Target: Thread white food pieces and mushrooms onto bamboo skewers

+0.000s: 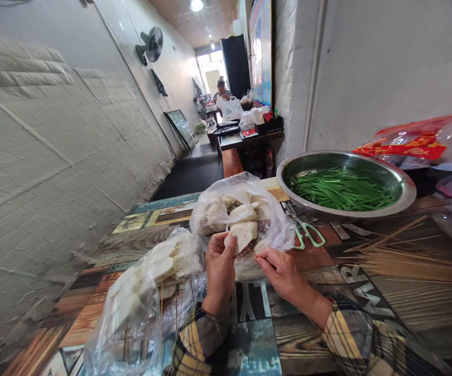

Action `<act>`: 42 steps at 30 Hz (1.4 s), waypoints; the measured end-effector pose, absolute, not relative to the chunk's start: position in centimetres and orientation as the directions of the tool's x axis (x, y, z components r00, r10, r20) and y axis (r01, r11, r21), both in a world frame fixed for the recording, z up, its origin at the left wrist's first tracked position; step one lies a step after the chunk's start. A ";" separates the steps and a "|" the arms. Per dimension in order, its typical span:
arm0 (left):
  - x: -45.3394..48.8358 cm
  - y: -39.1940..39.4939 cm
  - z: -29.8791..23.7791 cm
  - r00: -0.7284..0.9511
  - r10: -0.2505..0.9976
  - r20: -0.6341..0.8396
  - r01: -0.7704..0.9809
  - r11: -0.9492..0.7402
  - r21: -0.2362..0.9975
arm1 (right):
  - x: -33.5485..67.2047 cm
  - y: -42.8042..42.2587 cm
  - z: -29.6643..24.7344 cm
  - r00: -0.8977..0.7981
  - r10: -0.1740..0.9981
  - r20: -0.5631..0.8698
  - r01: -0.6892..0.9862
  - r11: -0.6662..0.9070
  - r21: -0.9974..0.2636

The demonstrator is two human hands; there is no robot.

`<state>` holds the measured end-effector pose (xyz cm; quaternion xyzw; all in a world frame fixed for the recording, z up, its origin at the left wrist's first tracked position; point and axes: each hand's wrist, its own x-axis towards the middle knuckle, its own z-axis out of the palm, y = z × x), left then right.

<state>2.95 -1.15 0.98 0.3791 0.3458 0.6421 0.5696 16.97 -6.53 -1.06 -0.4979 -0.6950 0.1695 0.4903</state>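
My left hand pinches a pale white slice of food over an open clear plastic bag of similar slices. Close beside it, my right hand has its fingers pinched together near a thin bamboo skewer whose tip points at the slice. Both hands hover low over the patterned wooden table. To the left lies another plastic bag holding slices threaded on skewers.
A steel bowl of green chives stands at the right, green-handled scissors in front of it. Loose bamboo skewers lie at the right. A white brick wall runs along the left. A person sits far back at another table.
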 end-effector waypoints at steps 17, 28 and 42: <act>3.1 -1.4 0.3 0.003 0.992 0.128 -0.451 -0.113 0.885 | 17.0 -6.5 -1.4 -0.016 0.838 0.545 0.553 0.462 -0.693; 3.3 -2.4 0.6 -0.005 0.983 0.186 -0.323 -0.177 0.930 | 17.0 -6.9 -0.9 0.015 0.804 0.594 0.586 0.474 -0.657; 1.6 -5.9 3.5 0.072 0.908 0.413 -0.422 -0.347 0.837 | 17.3 -9.3 0.6 -0.107 0.705 0.701 0.726 0.537 -0.429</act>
